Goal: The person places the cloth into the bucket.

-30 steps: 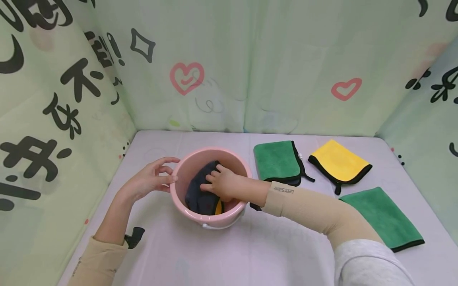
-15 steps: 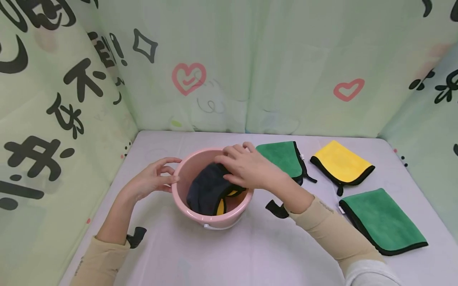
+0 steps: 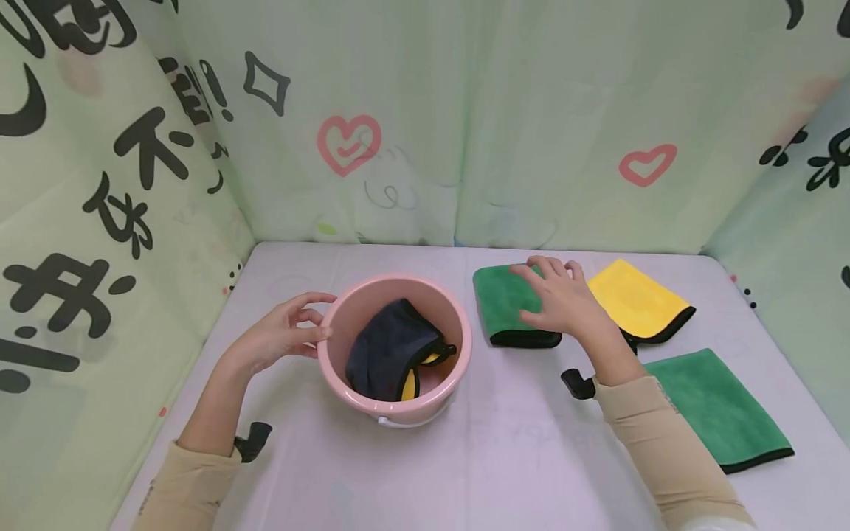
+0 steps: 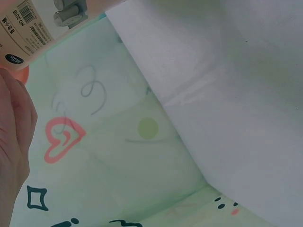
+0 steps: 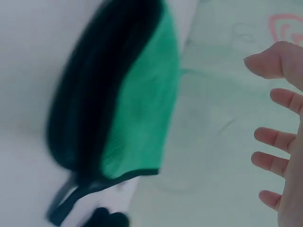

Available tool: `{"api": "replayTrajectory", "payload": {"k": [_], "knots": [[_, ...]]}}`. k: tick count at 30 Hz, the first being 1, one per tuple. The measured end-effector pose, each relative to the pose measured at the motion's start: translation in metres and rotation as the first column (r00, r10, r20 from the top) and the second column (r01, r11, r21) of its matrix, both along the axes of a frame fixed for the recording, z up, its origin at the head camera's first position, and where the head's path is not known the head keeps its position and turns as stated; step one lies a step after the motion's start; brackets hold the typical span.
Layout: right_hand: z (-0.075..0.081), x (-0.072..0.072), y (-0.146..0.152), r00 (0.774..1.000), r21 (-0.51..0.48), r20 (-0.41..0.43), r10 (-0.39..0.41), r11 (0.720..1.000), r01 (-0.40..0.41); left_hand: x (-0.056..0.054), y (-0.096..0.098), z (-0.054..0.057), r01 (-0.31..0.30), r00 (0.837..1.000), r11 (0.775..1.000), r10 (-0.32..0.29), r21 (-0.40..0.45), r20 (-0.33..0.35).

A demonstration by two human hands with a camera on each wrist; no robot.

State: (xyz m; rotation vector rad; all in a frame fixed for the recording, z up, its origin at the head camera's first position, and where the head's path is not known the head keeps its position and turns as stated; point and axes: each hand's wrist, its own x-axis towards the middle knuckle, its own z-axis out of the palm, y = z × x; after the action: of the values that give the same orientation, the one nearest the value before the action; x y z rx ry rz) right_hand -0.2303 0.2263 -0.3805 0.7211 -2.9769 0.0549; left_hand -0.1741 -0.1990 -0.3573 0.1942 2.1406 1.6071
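My left hand holds the pink bucket by the left side of its rim, with thumb and fingertips at the edge. In the left wrist view, a printed label shows on the bucket's wall beside my hand. Inside the bucket lies a folded dark blue cloth with yellow on its other side. My right hand is over a folded green cloth with black edging, fingers spread and nothing held. The right wrist view shows these fingers apart from the thick folded green cloth.
A folded yellow cloth lies right of my right hand. Nearer the front right is another green cloth, partly behind my forearm. Printed pale green curtains stand along the back and sides of the white table.
My right hand has let go of the dark blue cloth in the bucket, risen out and moved right over the green cloth. My left hand has stayed at the bucket's rim.
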Motion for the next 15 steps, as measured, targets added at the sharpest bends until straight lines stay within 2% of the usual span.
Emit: {"api": "replayTrajectory", "payload": {"k": [3, 8, 15], "knots": [[-0.012, -0.003, 0.014, 0.997, 0.049, 0.068, -0.040, 0.998, 0.037, -0.001, 0.000, 0.000, 0.006, 1.000, 1.000, -0.006, 0.004, -0.002], [-0.030, -0.008, 0.027, 0.984, 0.121, 0.163, -0.072, 0.991, 0.052, -0.001, -0.001, -0.001, 0.003, 1.000, 1.000, -0.003, 0.008, 0.003], [-0.053, -0.015, 0.030, 0.972, 0.204, 0.214, -0.093, 0.978, 0.049, -0.001, -0.001, -0.002, -0.005, 1.000, 1.000, 0.005, 0.002, 0.006]]}}
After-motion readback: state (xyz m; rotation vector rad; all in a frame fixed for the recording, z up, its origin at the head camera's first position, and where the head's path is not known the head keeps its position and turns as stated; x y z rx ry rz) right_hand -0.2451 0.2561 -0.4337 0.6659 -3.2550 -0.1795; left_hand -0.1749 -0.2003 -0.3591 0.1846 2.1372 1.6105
